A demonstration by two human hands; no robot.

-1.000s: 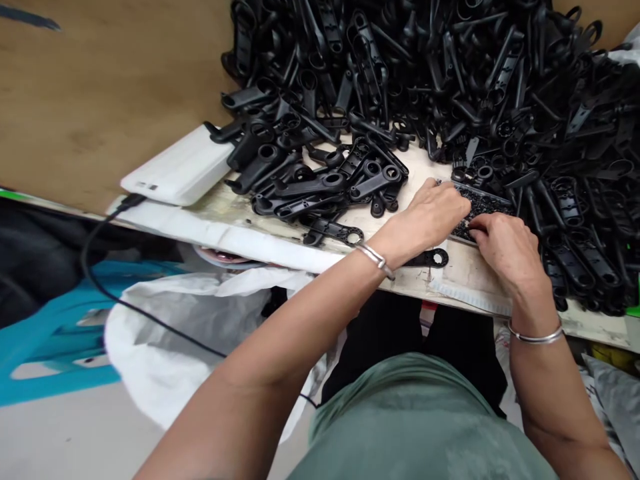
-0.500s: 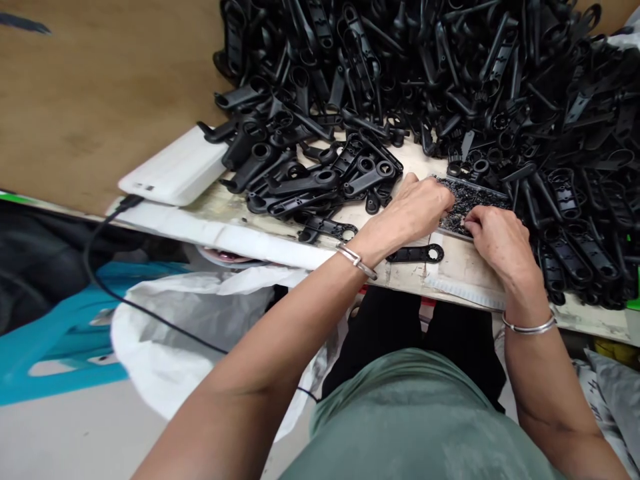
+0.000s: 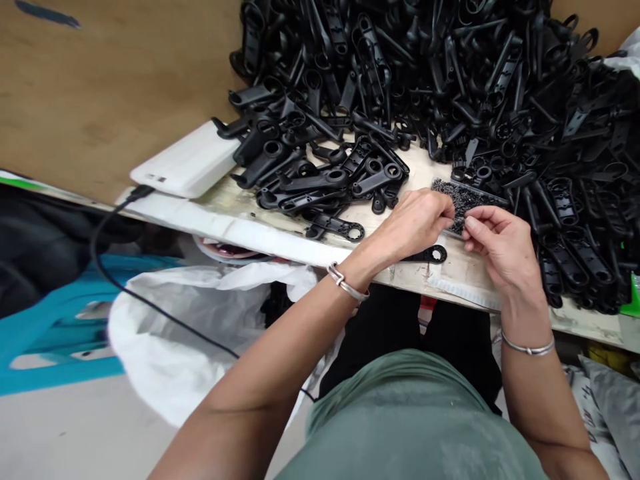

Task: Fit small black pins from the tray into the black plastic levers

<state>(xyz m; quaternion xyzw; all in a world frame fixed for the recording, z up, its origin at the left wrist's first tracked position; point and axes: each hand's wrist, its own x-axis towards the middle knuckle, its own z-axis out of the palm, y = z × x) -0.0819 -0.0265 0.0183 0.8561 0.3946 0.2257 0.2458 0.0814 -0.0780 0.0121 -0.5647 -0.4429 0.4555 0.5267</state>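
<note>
A shallow clear tray full of tiny dark pieces lies on the bench. My left hand is at the tray's left side, fingers closed and pointing down; whatever they pinch is hidden. At the tray's near right edge is my right hand, with thumb and forefinger pressed together on something too small to make out. One black plastic arm with a ring end lies flat near the bench edge, partly covered by my left wrist.
A big heap of black plastic arms covers the back and right of the bench. A smaller group lies left of my hands. A white power bank with a black cable sits further left. Below hangs a white bag.
My right hand has lifted slightly from the tray, its thumb and forefinger now pinched at the edge. My left hand has drawn back a little toward me. The camera view has shifted slightly.
</note>
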